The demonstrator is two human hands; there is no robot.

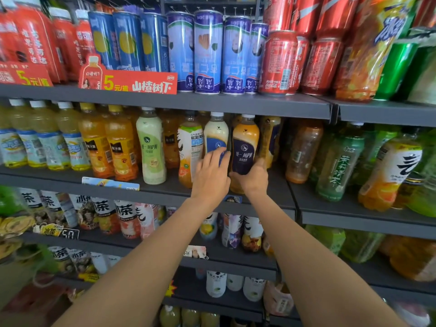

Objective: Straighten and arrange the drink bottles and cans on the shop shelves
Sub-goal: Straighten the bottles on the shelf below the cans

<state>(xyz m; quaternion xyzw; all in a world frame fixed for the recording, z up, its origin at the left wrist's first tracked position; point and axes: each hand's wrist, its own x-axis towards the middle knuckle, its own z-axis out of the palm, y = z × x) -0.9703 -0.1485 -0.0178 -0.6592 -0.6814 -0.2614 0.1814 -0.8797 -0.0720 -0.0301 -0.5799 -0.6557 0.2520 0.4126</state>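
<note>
Bottles in hand: a cream plastic milk-tea bottle with a blue label and white cap (216, 135) and an orange plastic milk-tea bottle with a dark navy label and white cap (244, 147) are being worked side by side on the grey metal middle shelf (271, 197), just behind its front lip.

Left hand: the left hand (211, 178) is laid over the lower front of the cream bottle, fingers curled onto the blue label. A grip is judged likely; how far the thumb wraps behind cannot be told.

Right hand: the right hand (253, 179) is wrapped round the lower body of the orange bottle, thumb on its left flank, fingers hidden behind it.

Key relation: each bottle rises straight up out of its grip, long axis vertical or nearly so, cap well above the knuckles. The two bottles are almost touching between the hands. Each hand is nearest its own bottle.

Label facing: the navy label is seen turned to the front; the blue label is mostly covered by fingers.

Neighbours: just left of the left hand a white-and-orange labelled juice bottle (188, 149) is seen, then a pale green milk-tea bottle (152, 147). Right of the right hand, an amber bottle (271, 138) is tucked further back.

Next move, as judged: a small twist or nudge about the upright axis, so both are squared with the row.

Risk: the crowded neighbours could be knocked.
</note>
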